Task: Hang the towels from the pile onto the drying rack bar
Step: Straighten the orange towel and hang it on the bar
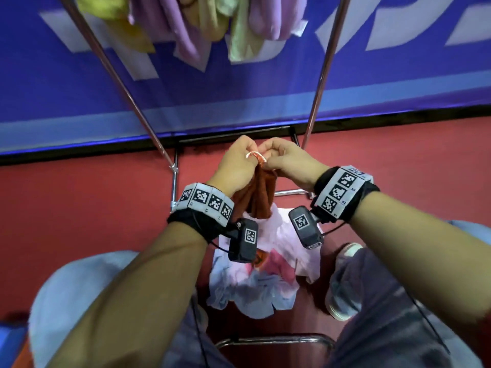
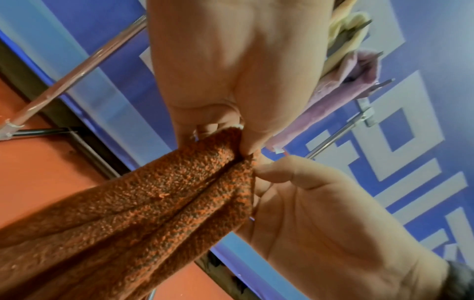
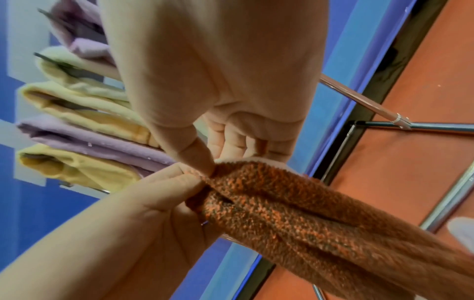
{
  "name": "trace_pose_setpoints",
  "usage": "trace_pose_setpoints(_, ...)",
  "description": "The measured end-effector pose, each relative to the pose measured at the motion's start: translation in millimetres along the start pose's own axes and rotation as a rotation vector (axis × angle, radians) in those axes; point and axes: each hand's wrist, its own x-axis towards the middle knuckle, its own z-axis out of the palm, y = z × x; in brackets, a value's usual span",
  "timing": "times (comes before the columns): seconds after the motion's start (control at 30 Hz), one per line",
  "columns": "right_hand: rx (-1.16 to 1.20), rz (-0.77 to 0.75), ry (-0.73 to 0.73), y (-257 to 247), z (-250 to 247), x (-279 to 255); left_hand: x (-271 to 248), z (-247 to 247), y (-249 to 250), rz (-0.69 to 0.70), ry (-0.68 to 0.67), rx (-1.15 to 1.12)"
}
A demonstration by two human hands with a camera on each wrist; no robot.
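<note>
An orange-brown towel [image 1: 256, 197] hangs bunched in front of me. Both hands pinch its top edge, close together. My left hand [image 1: 240, 160] grips the left part of that edge, and in the left wrist view its fingers [image 2: 241, 140] curl round the cloth. My right hand [image 1: 285, 159] pinches the right part, thumb [image 3: 200, 160] pressed on the towel [image 3: 282, 203]. Below lies the pile of pale pink and blue towels [image 1: 265, 274] on the red floor. Purple and yellow towels [image 1: 191, 25] hang on the rack overhead; its bar is out of view.
Two slanted metal rack uprights [image 1: 114, 75] [image 1: 324, 75] rise either side of my hands, with low crossbars [image 1: 291, 192] at floor level. A blue banner wall [image 1: 239, 96] stands behind. My knees and a shoe [image 1: 345, 277] flank the pile; a metal tube [image 1: 276, 339] runs near me.
</note>
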Motion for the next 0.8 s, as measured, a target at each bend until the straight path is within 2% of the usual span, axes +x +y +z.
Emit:
trace_pose_setpoints(0.23, -0.248, -0.112, -0.025, -28, -3, -39, -27, -29, 72, 0.147, 0.152, -0.02)
trace_pose_setpoints(0.37, -0.407, -0.101, 0.113, -33, -9, -48, -36, -49, 104, 0.208, 0.234, -0.042)
trace_pose_setpoints(0.53, -0.674, -0.121, 0.262, -54, -28, -58, -49, -72, 114, 0.2, 0.282, -0.051)
trace_pose_setpoints(0.63, -0.678, -0.155, 0.339, -75, -29, -63, -55, -83, 111, 0.174, 0.307, 0.007)
trace_pose_setpoints(0.73, -0.568, -0.195, 0.284, -99, -23, -67, -59, -91, 108, 0.144, 0.326, 0.049)
trace_pose_setpoints(0.8, -0.59, -0.25, 0.22, -117, -14, -71, -61, -91, 107, 0.104, 0.295, 0.085)
